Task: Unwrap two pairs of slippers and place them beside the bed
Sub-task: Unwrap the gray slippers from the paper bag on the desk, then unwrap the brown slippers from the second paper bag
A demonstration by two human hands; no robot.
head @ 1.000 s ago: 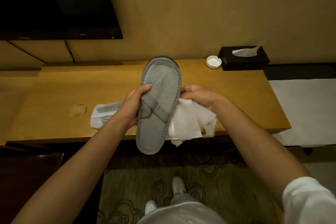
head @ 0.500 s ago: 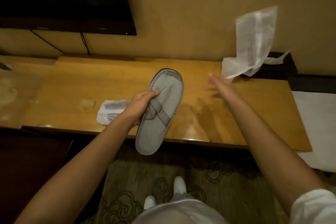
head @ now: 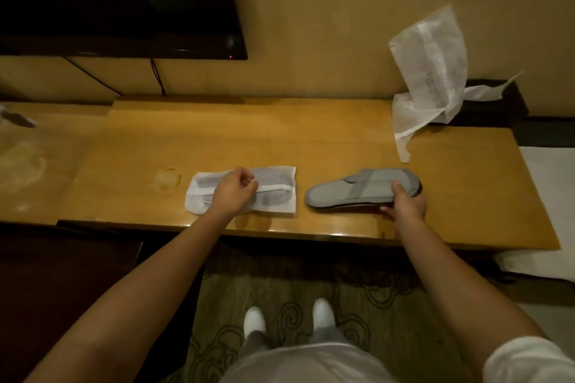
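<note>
A grey pair of slippers [head: 348, 190], out of its wrapper and stacked flat, lies on the wooden desk [head: 311, 140] right of centre. My right hand [head: 404, 204] grips its right end, thumb on top and fingers underneath. To the left lies a second pair still in its white wrapper [head: 273, 193]. My left hand [head: 233, 193] rests on that wrapper with its fingers curled, pinching the top of it. The empty white wrapper [head: 432, 71] leans against the wall at the back right of the desk.
A dark television [head: 118, 0] hangs on the wall at upper left with cables below it. A dark tissue box [head: 504, 99] sits behind the empty wrapper. White bedding [head: 550, 196] lies at the right edge. Patterned carpet [head: 373, 305] and my white shoes are below the desk.
The grey slippers went from my left hand to my right hand and now lie on the desk. My left hand moved onto the wrapped pair. The thrown wrapper settled against the wall.
</note>
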